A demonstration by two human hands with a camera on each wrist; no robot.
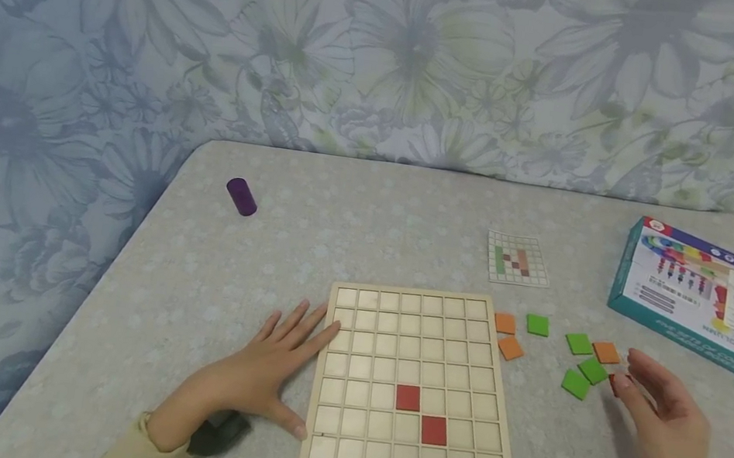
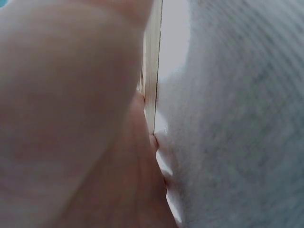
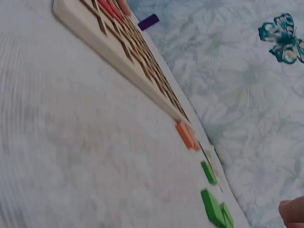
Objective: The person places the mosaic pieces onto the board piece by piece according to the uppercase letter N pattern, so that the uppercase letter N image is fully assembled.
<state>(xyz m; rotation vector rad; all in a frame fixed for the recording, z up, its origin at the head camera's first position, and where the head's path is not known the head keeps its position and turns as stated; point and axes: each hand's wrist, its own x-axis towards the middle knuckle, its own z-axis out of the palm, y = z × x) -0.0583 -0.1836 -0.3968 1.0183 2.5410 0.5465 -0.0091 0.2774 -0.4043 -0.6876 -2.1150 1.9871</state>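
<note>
A wooden grid board (image 1: 355, 388) lies flat on the table, with one red tile (image 1: 408, 398) and another red tile (image 1: 434, 430) in its cells. My left hand (image 1: 262, 371) rests with spread, straight fingers against the board's left edge; the left wrist view shows it close up, touching the wooden side. Off to the right, my right hand (image 1: 670, 424) pinches a small red tile (image 1: 614, 383) between thumb and fingers, mostly covered by them. Beside that hand lie several green tiles (image 1: 575, 384) and an orange tile (image 1: 605, 352). Two more orange tiles (image 1: 510, 348) sit by the board's right edge.
A pattern card (image 1: 519, 260) with a coloured grid lies behind the board. At the right is a flat teal-edged box (image 1: 708, 308). A purple cylinder (image 1: 241, 196) lies at the far left of the table. Floral fabric (image 1: 403, 70) hangs behind the table.
</note>
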